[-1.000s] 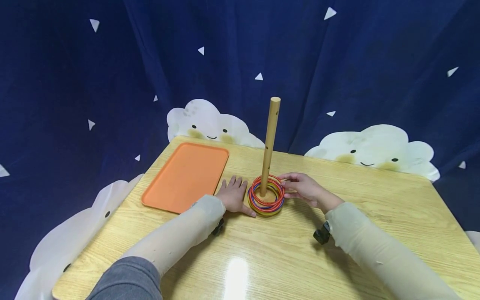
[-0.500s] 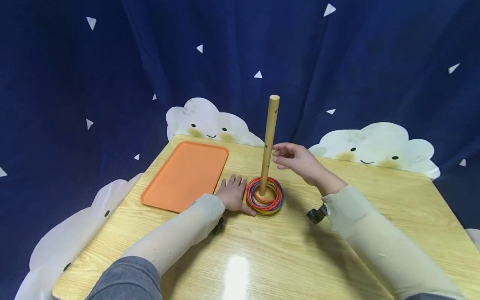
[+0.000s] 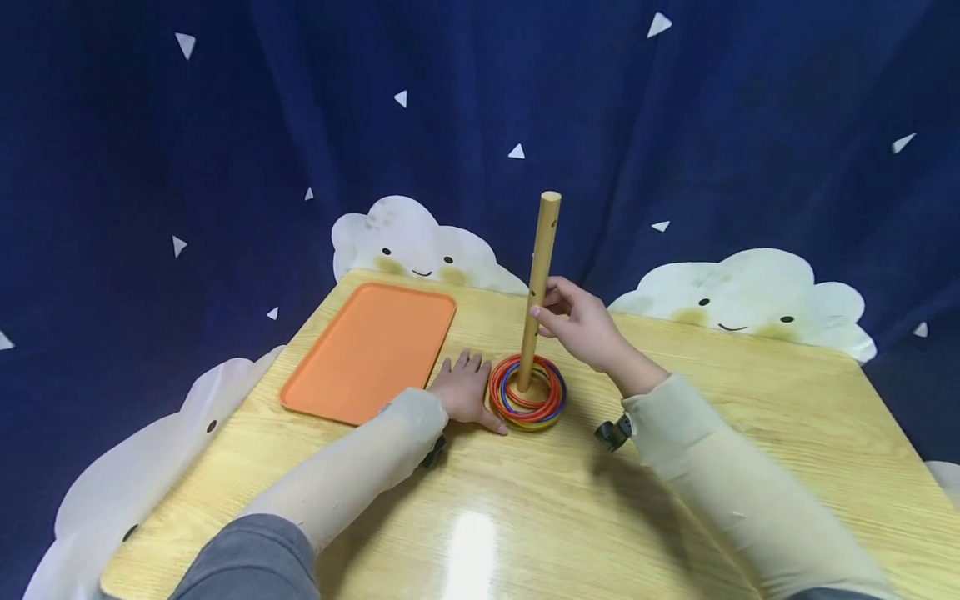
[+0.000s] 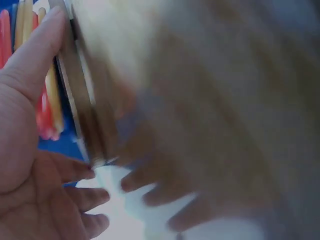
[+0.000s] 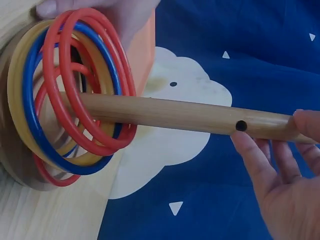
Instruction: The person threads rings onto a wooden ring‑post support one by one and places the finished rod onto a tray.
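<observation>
A wooden pole (image 3: 542, 250) with dark holes stands upright on a round wooden base (image 5: 15, 160). Red, blue and yellow rings (image 3: 497, 390) lie stacked around its foot, some of the red ones (image 5: 125, 65) tilted. My right hand (image 3: 585, 329) holds the pole partway up, thumb on the near side and fingers on the far side. Flat on the table to the left of the rings is my left hand (image 3: 461, 396), fingers spread, its thumb along the edge of the base. In the left wrist view, that hand's thumb (image 4: 37, 50) lies beside the base's edge.
An orange tray (image 3: 375, 350) lies on the wooden table (image 3: 570, 517) left of the left hand. Behind the table hangs a dark blue curtain (image 3: 450, 100) with white triangles and smiling clouds. Each wrist wears a small black camera (image 3: 613, 433).
My right hand has risen from the right side of the rings to the pole and taken hold of it. The left hand has stayed in place.
</observation>
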`<action>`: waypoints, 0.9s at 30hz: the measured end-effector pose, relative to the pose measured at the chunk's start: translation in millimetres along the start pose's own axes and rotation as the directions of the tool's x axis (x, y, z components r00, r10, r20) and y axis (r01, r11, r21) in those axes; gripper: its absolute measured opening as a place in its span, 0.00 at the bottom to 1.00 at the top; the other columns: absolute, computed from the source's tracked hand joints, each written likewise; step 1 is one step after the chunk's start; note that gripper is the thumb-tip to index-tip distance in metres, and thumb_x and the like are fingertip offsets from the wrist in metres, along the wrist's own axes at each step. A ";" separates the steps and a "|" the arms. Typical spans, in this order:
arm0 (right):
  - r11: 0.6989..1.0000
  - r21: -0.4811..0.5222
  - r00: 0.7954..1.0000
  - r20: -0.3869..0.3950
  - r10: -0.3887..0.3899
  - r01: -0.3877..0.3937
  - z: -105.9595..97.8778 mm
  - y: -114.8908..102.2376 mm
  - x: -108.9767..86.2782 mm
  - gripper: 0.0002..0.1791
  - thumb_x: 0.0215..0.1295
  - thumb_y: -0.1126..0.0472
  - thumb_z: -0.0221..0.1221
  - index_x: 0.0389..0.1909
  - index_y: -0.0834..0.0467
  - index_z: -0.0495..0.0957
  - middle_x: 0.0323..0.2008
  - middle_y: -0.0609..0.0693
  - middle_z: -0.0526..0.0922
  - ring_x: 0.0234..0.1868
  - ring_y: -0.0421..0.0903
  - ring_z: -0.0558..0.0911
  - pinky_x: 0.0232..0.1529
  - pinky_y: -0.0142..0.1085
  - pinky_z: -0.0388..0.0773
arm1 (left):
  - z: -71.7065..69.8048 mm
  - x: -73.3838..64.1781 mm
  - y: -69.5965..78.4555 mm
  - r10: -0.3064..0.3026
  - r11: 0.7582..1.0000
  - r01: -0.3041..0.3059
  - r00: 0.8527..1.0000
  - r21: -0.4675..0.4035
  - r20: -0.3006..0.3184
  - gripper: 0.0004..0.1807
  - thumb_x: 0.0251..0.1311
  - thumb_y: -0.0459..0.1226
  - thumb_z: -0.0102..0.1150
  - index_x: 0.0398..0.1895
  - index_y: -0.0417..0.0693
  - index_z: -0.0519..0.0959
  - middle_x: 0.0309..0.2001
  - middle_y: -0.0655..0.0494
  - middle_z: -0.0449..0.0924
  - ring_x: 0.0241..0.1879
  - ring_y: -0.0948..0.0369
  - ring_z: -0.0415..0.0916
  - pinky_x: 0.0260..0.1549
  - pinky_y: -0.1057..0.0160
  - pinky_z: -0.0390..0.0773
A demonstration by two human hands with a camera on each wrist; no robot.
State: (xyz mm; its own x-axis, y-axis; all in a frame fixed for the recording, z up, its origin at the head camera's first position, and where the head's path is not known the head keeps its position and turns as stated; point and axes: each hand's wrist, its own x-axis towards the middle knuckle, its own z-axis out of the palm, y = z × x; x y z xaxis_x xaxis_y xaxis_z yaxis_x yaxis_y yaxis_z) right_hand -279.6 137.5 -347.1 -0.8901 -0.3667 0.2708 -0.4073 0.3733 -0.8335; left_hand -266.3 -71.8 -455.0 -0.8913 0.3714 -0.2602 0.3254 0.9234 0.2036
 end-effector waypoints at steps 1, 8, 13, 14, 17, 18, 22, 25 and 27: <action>1.000 -0.009 1.000 -0.002 -0.009 0.008 1.2 0.9 -0.4 0.17 0.75 0.68 0.59 0.60 0.69 0.74 0.44 0.64 0.83 0.49 0.60 0.84 0.46 0.46 0.86 | -1.3 -1.7 -2.6 0.011 1.000 -0.011 1.000 0.008 0.012 0.69 0.46 0.70 0.72 0.84 0.45 0.51 0.82 0.42 0.47 0.81 0.44 0.37 0.76 0.40 0.43; 0.999 -0.030 0.999 -0.022 -0.032 0.032 1.5 3.3 -3.2 0.17 0.76 0.67 0.58 0.61 0.69 0.75 0.43 0.65 0.83 0.49 0.60 0.85 0.46 0.52 0.85 | -35.6 -15.7 -48.0 0.043 0.973 -0.071 0.991 -0.218 -0.129 0.54 0.61 0.55 0.72 0.80 0.36 0.58 0.78 0.35 0.56 0.77 0.39 0.51 0.74 0.43 0.53; 0.998 -0.032 0.999 -0.016 -0.046 0.046 -0.5 4.4 -2.9 0.18 0.76 0.68 0.58 0.62 0.70 0.74 0.43 0.65 0.83 0.49 0.61 0.85 0.47 0.53 0.85 | -69.3 -29.0 -110.9 -0.115 0.669 -0.120 0.958 -0.733 -0.262 0.36 0.76 0.44 0.57 0.76 0.29 0.61 0.73 0.34 0.65 0.72 0.42 0.63 0.71 0.46 0.62; 0.998 -0.033 0.999 -0.014 -0.046 0.046 -0.4 3.8 -2.7 0.18 0.76 0.68 0.58 0.62 0.70 0.74 0.43 0.65 0.83 0.49 0.61 0.85 0.46 0.52 0.85 | -74.2 -32.1 -124.0 -0.153 0.581 -0.128 0.953 -0.804 -0.262 0.35 0.77 0.44 0.55 0.76 0.29 0.61 0.72 0.34 0.65 0.71 0.43 0.65 0.70 0.48 0.64; 0.998 -0.037 0.999 -0.013 -0.045 0.045 -0.2 3.1 -2.2 0.17 0.76 0.67 0.58 0.61 0.70 0.74 0.43 0.65 0.83 0.48 0.60 0.85 0.46 0.51 0.85 | -83.5 -39.0 -160.1 -0.246 0.408 -0.134 0.937 -0.903 -0.249 0.34 0.79 0.43 0.51 0.76 0.26 0.58 0.72 0.32 0.64 0.68 0.46 0.67 0.71 0.51 0.63; 0.998 -0.042 0.999 -0.016 -0.046 0.045 -0.4 3.2 -2.2 0.17 0.76 0.67 0.58 0.61 0.69 0.75 0.43 0.65 0.83 0.48 0.60 0.85 0.46 0.51 0.86 | -84.5 -40.7 -170.9 -0.275 0.396 -0.121 0.930 -0.910 -0.243 0.35 0.79 0.43 0.51 0.77 0.26 0.57 0.72 0.31 0.64 0.68 0.47 0.67 0.71 0.52 0.63; 0.997 -0.060 0.998 -0.028 -0.053 0.051 -1.2 3.8 -2.8 0.16 0.75 0.68 0.59 0.60 0.69 0.75 0.42 0.65 0.83 0.48 0.60 0.85 0.45 0.52 0.85 | -78.9 -46.9 -207.7 -0.386 0.457 -0.026 0.895 -0.889 -0.225 0.37 0.79 0.44 0.50 0.78 0.26 0.55 0.74 0.30 0.61 0.70 0.43 0.65 0.71 0.50 0.63; 0.996 -0.075 0.998 -0.028 -0.056 0.053 -1.3 4.1 -3.4 0.16 0.76 0.68 0.59 0.60 0.69 0.75 0.42 0.64 0.84 0.48 0.60 0.85 0.44 0.49 0.86 | -66.8 -49.0 -227.4 -0.505 0.464 0.069 0.839 -0.883 -0.200 0.33 0.79 0.40 0.50 0.76 0.25 0.58 0.73 0.29 0.62 0.71 0.40 0.65 0.70 0.48 0.65; 0.995 -0.082 0.998 -0.025 -0.051 0.049 -1.1 4.1 -4.0 0.16 0.76 0.68 0.59 0.60 0.69 0.75 0.42 0.64 0.84 0.48 0.60 0.85 0.44 0.46 0.86 | -57.9 -48.0 -237.3 -0.570 0.458 0.144 0.805 -0.877 -0.165 0.29 0.78 0.36 0.49 0.74 0.25 0.61 0.72 0.30 0.65 0.68 0.41 0.69 0.66 0.50 0.70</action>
State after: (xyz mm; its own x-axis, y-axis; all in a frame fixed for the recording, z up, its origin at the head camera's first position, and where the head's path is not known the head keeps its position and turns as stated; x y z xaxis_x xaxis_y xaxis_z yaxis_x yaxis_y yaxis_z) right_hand -277.9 141.5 -351.1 -0.8728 -0.3641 0.3250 -0.4660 0.4236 -0.7768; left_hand -319.1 -314.4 -436.2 -0.9550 -0.2435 -0.1693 -0.2565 0.3916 0.8837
